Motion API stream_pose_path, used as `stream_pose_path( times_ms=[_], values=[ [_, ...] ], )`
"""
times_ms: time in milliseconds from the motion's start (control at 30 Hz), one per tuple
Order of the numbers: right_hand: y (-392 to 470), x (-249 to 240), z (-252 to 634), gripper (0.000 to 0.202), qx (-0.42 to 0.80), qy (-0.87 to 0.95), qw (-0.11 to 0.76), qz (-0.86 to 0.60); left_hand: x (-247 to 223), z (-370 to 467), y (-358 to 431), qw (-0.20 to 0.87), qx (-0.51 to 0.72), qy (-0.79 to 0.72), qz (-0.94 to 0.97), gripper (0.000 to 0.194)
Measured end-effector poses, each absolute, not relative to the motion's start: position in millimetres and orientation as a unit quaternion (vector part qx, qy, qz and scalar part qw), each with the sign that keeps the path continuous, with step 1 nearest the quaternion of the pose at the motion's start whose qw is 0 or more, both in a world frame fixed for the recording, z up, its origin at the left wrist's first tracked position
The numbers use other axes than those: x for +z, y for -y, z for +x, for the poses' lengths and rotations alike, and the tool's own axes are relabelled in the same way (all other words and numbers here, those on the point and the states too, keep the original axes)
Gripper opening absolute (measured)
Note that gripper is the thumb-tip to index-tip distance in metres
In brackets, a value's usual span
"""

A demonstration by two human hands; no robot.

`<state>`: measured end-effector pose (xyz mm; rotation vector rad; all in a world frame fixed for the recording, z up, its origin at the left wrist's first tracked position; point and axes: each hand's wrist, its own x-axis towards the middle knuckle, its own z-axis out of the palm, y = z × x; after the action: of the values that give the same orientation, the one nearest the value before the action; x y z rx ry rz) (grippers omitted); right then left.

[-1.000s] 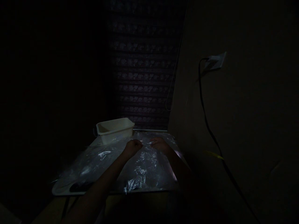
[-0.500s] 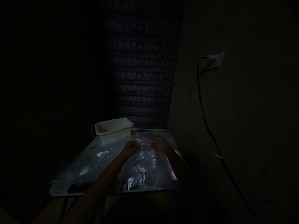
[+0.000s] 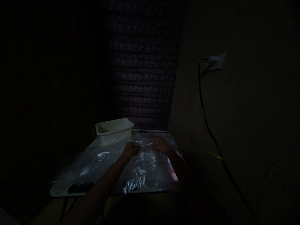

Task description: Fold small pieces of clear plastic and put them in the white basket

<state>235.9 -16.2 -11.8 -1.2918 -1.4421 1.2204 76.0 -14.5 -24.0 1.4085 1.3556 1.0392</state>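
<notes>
Clear, crinkled plastic sheeting covers most of a small white table. It could be sheets or bags; the dim light hides which. Near the far part of the table, my left hand is closed with its fingertips pinching the plastic. Just to its right, my right hand also has its fingers bent together on the plastic. A short stretch of the film lies between the two hands. Both forearms reach over the sheeting from the near edge.
A white plastic tub stands at the table's back left. Something dark lies at the near left edge. By my right forearm a pinkish lit patch shows. A black cable hangs from a wall socket; a patterned blind is behind.
Both hands stay nearly in place, with slight finger movement. The plastic between and below them has shifted a little, and its shiny creases have changed shape.
</notes>
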Motion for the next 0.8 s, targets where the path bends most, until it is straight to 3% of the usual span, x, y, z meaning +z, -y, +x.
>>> stream_pose_path(
  times_ms=[433, 600, 800],
  values=[
    [19, -9, 233, 0.024, 0.473, 0.557, 0.403, -0.551, -28, 72, 18, 0.443, 0.432, -0.536, 0.574, 0.014],
    [18, -12, 236, 0.04, 0.489, 0.596, 0.364, -0.523, -28, 72, 17, 0.447, 0.43, -0.531, 0.578, 0.012],
    [14, -17, 238, 0.044, 0.491, 0.59, 0.379, -0.517, -26, 65, 18, 0.434, 0.421, -0.55, 0.576, 0.01]
  ],
)
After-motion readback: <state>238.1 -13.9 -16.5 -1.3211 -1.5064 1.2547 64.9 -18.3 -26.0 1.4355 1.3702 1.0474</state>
